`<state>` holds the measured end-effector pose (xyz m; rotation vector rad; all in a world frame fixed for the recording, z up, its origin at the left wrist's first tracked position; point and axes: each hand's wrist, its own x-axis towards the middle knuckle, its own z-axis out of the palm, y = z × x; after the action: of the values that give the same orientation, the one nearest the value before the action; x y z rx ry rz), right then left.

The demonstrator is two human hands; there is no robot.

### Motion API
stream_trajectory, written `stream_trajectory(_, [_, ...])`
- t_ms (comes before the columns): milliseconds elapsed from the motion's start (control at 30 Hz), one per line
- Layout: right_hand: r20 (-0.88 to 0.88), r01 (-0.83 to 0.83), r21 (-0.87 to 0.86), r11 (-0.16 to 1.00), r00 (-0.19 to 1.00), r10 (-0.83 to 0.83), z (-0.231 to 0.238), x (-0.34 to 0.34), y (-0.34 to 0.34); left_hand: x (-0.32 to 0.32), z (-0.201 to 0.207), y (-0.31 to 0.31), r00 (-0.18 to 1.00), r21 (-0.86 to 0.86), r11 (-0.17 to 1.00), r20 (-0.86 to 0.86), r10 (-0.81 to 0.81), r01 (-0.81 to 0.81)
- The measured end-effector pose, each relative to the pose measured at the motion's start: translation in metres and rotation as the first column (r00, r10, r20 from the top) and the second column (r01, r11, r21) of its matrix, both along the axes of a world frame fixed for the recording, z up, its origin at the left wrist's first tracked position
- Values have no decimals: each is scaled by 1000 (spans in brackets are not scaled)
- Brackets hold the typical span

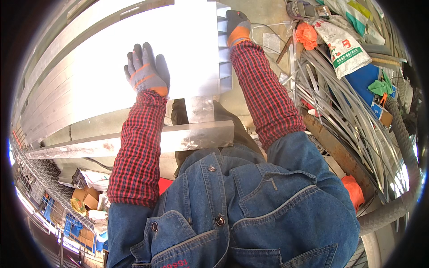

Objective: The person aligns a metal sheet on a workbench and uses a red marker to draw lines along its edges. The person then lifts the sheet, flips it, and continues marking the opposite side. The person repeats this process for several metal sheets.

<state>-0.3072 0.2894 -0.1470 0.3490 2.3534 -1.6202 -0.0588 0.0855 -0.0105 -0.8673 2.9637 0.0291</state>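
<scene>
A bright white panel [192,58], glaring in the light, lies in front of me. My left hand [146,71], in a grey glove with orange bands and dark fingertips, rests flat on it with fingers stretched out. At the panel's right end, where a row of bluish angled fins [225,69] sticks out, my right hand [239,29] wears a matching glove. Its fingers look curled against that end, though they show only in part. Beneath the panel, a metal support bar [210,134] runs across in front of my body.
To the right lies a heap of long thin metal strips [339,102] beside a rusty beam [339,143]. A white printed sack [342,49] and an orange bag [306,35] lie there too. A thick grey hose [389,214] curves at the right. Cardboard boxes [87,196] stand lower left.
</scene>
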Motion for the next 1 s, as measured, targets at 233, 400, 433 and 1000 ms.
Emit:
stream_trajectory(233, [137,110,-140,984,986,-91,38,10,-7,1,-3,0,995,-4,1000,-95,-28,28])
stream_trajectory(400, [156,157,-131,979,978,-136,40,7,-11,2,-6,-1,995,-11,999,-93,-33,32])
stream_trajectory(433, [171,169,-141,975,975,-144,36,7,-11,3,-6,-1,995,-13,999,-95,-36,35])
stream_trajectory(1000, [72,73,-49,996,995,-70,40,4,-7,0,2,1,996,9,1000,-88,-29,30])
